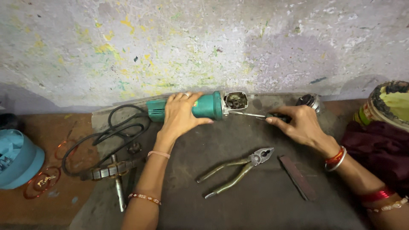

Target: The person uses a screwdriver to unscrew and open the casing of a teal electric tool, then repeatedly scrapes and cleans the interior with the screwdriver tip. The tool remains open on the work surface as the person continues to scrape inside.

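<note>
Left hand (pixel 181 114) lies palm-down over the green grinder body (pixel 200 106), fingers wrapped across it, pinning it to the dark mat (pixel 255 200) at about 12 o'clock of the mat, right against the paint-flecked wall (pixel 204 42). Grinder's open metal head (pixel 235 100) points to 3 o'clock, gear cavity exposed. Right hand (pixel 300 123) is closed around a screwdriver (pixel 251 114), tip aimed at 9 o'clock and reaching the open head. Black cord (pixel 106 136) loops off the grinder's tail toward 8 o'clock. Pliers (pixel 238 168) lie mid-mat, jaws toward 2 o'clock, handles spread. Flat dark bar (pixel 298 176) lies just right of the pliers. Motor rotor (pixel 113 172) on its shaft sits at 8 o'clock. Blue container (pixel 19 157) at far 9 o'clock. Round dark part (pixel 307 100) just behind the right hand.
</note>
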